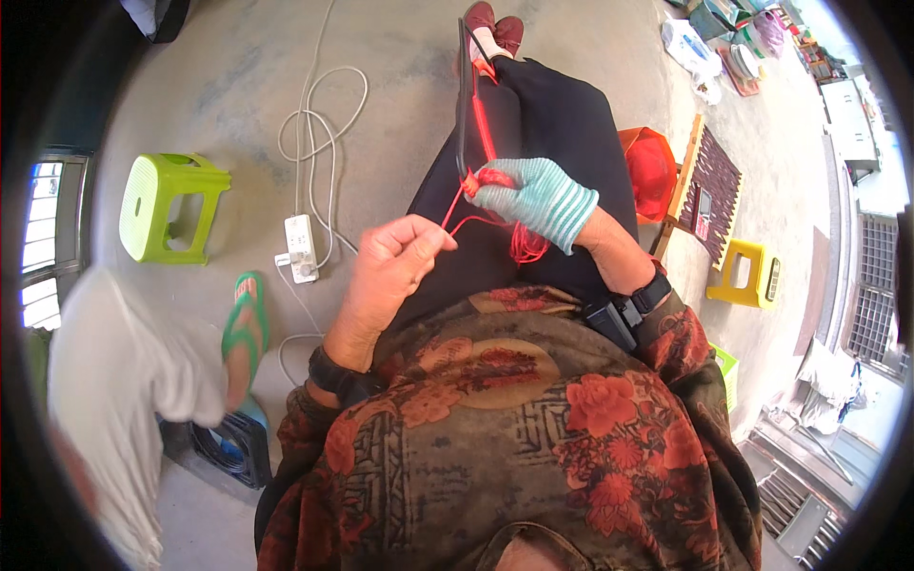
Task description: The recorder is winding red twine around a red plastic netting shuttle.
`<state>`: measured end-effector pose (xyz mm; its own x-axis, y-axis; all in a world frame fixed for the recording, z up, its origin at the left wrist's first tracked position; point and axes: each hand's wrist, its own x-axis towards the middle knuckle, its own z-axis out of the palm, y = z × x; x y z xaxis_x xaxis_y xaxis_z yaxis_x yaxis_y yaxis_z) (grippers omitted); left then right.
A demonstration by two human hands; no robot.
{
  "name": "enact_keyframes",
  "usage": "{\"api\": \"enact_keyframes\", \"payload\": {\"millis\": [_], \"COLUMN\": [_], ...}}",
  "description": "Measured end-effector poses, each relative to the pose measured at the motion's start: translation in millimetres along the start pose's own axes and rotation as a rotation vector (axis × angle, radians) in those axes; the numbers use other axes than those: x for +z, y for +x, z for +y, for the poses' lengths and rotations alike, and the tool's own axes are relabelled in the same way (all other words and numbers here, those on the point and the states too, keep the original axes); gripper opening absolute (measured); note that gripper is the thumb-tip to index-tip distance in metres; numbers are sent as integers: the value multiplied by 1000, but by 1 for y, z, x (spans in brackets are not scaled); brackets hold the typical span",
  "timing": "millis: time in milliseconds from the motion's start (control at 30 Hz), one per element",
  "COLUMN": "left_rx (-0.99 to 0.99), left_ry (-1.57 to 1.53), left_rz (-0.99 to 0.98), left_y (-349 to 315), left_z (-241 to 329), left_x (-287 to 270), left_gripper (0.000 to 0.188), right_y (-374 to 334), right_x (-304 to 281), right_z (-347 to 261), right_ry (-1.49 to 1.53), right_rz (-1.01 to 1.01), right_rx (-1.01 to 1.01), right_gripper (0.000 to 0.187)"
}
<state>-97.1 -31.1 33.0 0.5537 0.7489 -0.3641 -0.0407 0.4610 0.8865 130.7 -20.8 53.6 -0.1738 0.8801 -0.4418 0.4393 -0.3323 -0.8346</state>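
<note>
I sit with a slim black frame (463, 109) lying along my dark-trousered legs, from near my shoes to my hands. Red strands (483, 124) run stretched along it. My right hand (543, 202), in a pale teal striped glove, is closed at the frame's near end around red cord. A loose bundle of red cord (529, 246) hangs below that hand. My bare left hand (388, 266) pinches a thin red cord (454, 207) between thumb and forefinger, just left of the glove. The cord runs taut up to the frame's end.
A green stool (176, 207) and a white power strip (301, 249) with a looped cable are on the floor at left. Another person in white (124, 400) sits close at lower left. At right are a red bag (649, 171), a slatted wooden rack (709, 190) and a yellow stool (743, 274).
</note>
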Motion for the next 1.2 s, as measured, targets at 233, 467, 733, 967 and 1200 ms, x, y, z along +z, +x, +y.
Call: {"api": "enact_keyframes", "payload": {"millis": [233,467,733,967,1200], "left_rx": [-2,32,-127,307,188], "left_ry": [-4,4,-235,-581,-159], "left_rz": [10,-10,-64,-232,-3], "left_y": [-12,-11,-21,3,61], "left_z": [-2,4,2,58,20], "left_x": [7,11,-2,18,11], "left_gripper": [22,24,24,28,38], "right_y": [-6,-4,-30,-34,10], "right_x": [11,14,-97,-111,-22], "right_z": [19,25,61,-4,-10], "right_ry": [47,93,1231,756,-242], "right_rz": [71,159,545,695,586], "right_rx": [-134,-62,-369,-423,-320], "right_gripper": [32,28,42,44,35]}}
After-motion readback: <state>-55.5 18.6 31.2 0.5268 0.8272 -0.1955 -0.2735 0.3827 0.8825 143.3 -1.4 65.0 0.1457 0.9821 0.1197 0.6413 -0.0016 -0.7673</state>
